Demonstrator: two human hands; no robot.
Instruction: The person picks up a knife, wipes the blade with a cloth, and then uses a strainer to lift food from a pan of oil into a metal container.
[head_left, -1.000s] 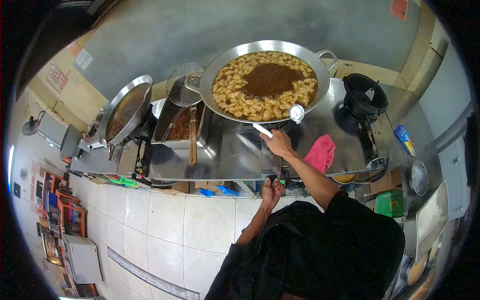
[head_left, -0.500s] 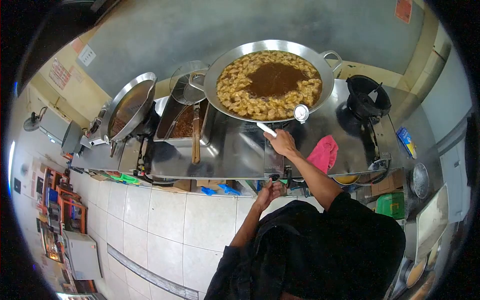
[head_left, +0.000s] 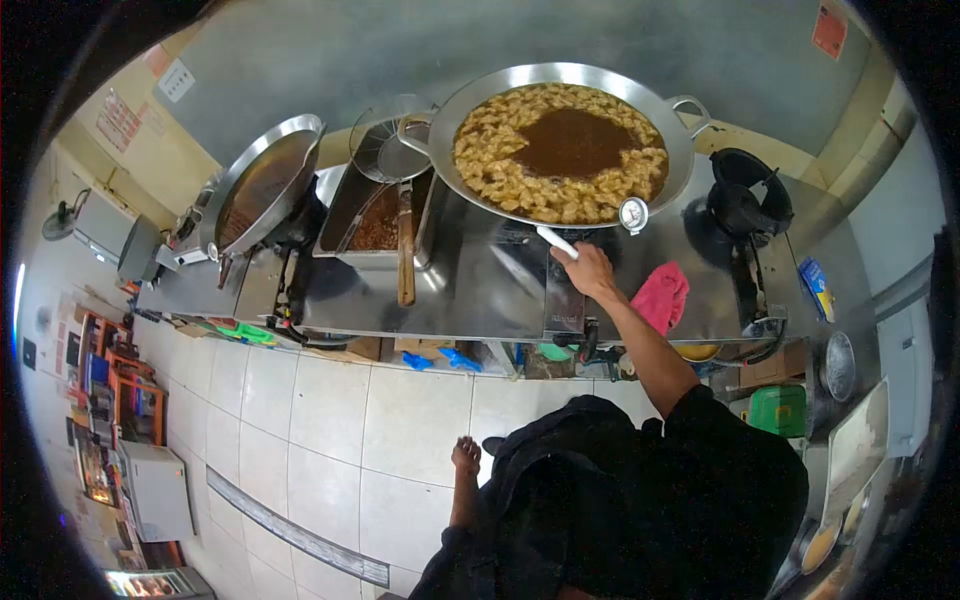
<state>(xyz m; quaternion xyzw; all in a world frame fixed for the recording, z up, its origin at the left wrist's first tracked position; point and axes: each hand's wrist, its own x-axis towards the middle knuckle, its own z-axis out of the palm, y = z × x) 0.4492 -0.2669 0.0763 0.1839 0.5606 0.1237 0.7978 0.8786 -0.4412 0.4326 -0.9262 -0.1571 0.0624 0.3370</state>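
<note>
My right hand is closed around a white rod-like handle just below the front rim of a big wok. Whatever the handle belongs to is hidden. The wide metal wok holds brown oil with many golden fried pieces crowded around a bare middle. A round dial thermometer sits at its front right rim. Low over the tiled floor, away from the stove, hangs my left hand, fingers curled in, with nothing visible in them. A pink cloth lies right of my right forearm.
Left of the wok stand a metal tray of brown food, a wire strainer with a wooden handle, and a second, tilted wok. A black burner is at the right. Hoses and knobs line the steel counter's front edge.
My left hand has dropped back from the knob at the counter's front edge to over the floor. My right hand stays on the white handle. The view has shifted slightly.
</note>
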